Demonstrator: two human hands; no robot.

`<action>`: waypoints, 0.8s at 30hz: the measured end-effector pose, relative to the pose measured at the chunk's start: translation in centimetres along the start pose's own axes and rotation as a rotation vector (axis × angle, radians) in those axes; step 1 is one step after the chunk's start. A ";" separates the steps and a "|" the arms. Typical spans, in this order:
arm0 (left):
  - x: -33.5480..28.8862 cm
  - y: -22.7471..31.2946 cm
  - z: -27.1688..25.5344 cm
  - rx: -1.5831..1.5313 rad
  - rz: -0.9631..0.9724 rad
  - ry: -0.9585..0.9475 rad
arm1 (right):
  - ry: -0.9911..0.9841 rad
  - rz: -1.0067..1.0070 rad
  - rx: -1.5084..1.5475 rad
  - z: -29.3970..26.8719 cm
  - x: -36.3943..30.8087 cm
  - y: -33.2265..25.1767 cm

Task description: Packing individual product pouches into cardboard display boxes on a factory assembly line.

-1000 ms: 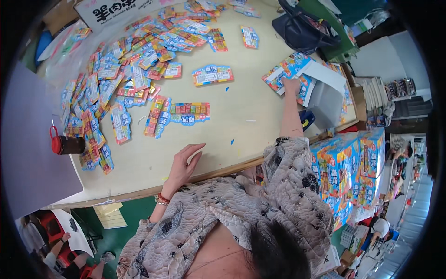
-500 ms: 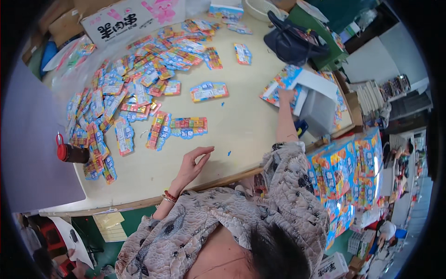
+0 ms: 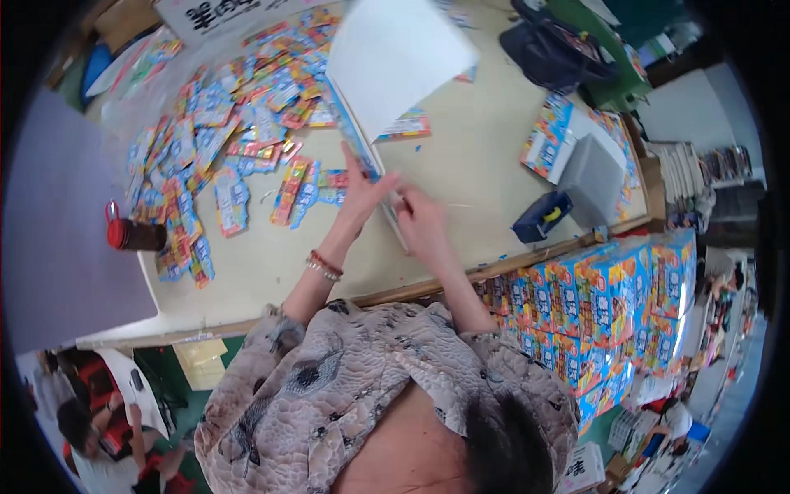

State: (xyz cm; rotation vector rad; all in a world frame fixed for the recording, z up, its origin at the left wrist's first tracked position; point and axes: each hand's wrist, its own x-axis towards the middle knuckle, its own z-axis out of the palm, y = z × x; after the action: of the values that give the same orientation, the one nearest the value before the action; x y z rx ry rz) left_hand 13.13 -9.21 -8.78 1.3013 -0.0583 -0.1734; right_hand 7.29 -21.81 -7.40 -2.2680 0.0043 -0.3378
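Observation:
In front of me a cardboard box (image 3: 399, 62) stands on edge over the table, its white inner side up and its printed blue side to the left; it is partly blurred. My left hand (image 3: 364, 196) grips its near edge, thumb toward the right hand and fingers along the printed side. My right hand (image 3: 422, 224) is closed on the near right edge, its fingertips partly hidden. Just left of my left hand lie colourful blister packs (image 3: 295, 193), and another pack (image 3: 407, 125) shows partly from behind the box.
A large heap of blister packs (image 3: 206, 107) covers the left of the table. A red-lidded bottle (image 3: 136, 235) stands at the left edge. At right are a blue tape dispenser (image 3: 541, 217), a grey bin (image 3: 594, 181), printed cartons (image 3: 547, 136) and a dark bag (image 3: 547, 53). Packed boxes (image 3: 601, 305) are stacked beside the table.
My right hand has come back from the cartons at the right with a box, which now stands before me. My left hand, earlier empty, has moved up and taken hold of it.

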 end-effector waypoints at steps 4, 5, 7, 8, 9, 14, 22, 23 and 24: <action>1.6 -1.5 -2.2 -0.076 -0.227 -0.062 | -0.137 -0.074 0.230 1.1 0.0 -1.8; 1.3 -1.9 -3.0 -0.153 -0.196 -0.120 | -0.168 -0.046 0.247 1.0 0.6 -1.6; 0.8 -0.4 -3.5 -0.154 -0.164 -0.074 | -0.150 0.012 0.278 -0.7 2.4 -0.5; 0.6 0.5 -3.5 -0.152 -0.134 -0.041 | -0.121 0.075 0.304 -1.2 2.9 -0.4; 0.5 1.1 -3.7 -0.152 -0.136 -0.038 | -0.124 0.076 0.306 -1.3 3.0 -0.8; 1.0 1.1 -3.6 0.031 -0.222 0.025 | -0.227 -0.167 0.163 0.2 2.6 -3.1; 0.1 0.7 -4.9 -0.016 -0.229 -0.001 | -0.223 -0.085 0.191 -0.5 2.7 -1.8; 0.0 1.0 -5.1 -0.046 -0.229 -0.012 | -0.208 -0.151 0.132 -0.1 2.6 -1.9; -0.1 0.8 -5.5 -0.047 -0.235 -0.014 | -0.193 -0.217 0.074 0.1 2.6 -1.9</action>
State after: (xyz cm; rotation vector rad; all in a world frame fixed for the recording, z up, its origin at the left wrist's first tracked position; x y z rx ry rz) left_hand 13.92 -3.78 -9.48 1.2581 0.0865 -0.3825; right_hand 9.66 -20.74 -5.44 -2.2232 -0.3509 -0.2274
